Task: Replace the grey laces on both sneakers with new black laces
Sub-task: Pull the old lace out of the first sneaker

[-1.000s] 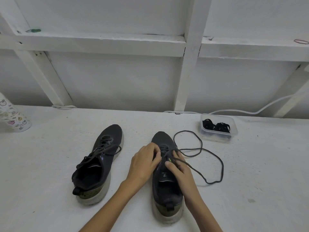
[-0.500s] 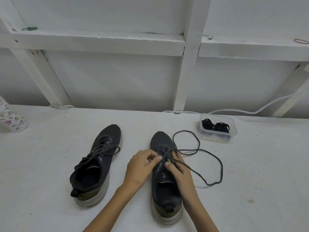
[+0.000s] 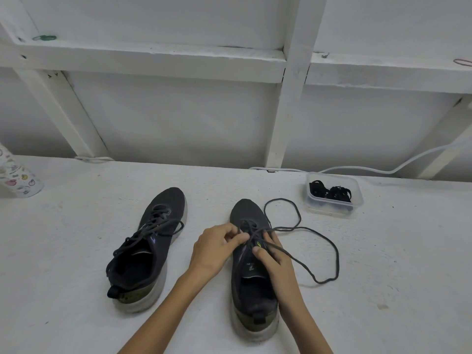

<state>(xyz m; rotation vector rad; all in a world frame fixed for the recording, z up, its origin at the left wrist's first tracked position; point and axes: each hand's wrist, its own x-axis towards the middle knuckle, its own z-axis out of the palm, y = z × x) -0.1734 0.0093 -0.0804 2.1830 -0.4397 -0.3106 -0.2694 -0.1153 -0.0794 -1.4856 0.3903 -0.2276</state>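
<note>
Head view: the work sat low in the middle of the frame. The left hand (image 3: 217,247) had its fingers curled tight, the tips pinching the grey lace (image 3: 281,199) at the eyelets of the centre sneaker (image 3: 251,290). The right hand (image 3: 274,256) was half closed on that sneaker's upper, thumb on the tongue side and fingers over the outer edge, bracing it. The lace ran across those fingers; whether they also nipped it could not be told.

The lace was a thin round cord, limp and light, its freed length lying in loose loops on the table (image 3: 76,251) to the right of the shoe. It would likely slide through the eyelets with little force but snag where strands crossed, so the best hold was a fingertip pinch close to the eyelet, one crossing at a time. The sneaker had a soft dark knit upper that would give under pressure and a thick, pale, firmer sole; it seemed light enough to shift when tugged, hence the steadying grip on its side.

The second sneaker (image 3: 150,251), left of centre, was still fully laced in grey. The black laces (image 3: 332,192) lay bundled in a clear, thin-walled plastic tub (image 3: 334,213) at right of centre, well apart from both hands. The table looked matt, white and slightly rough.
</note>
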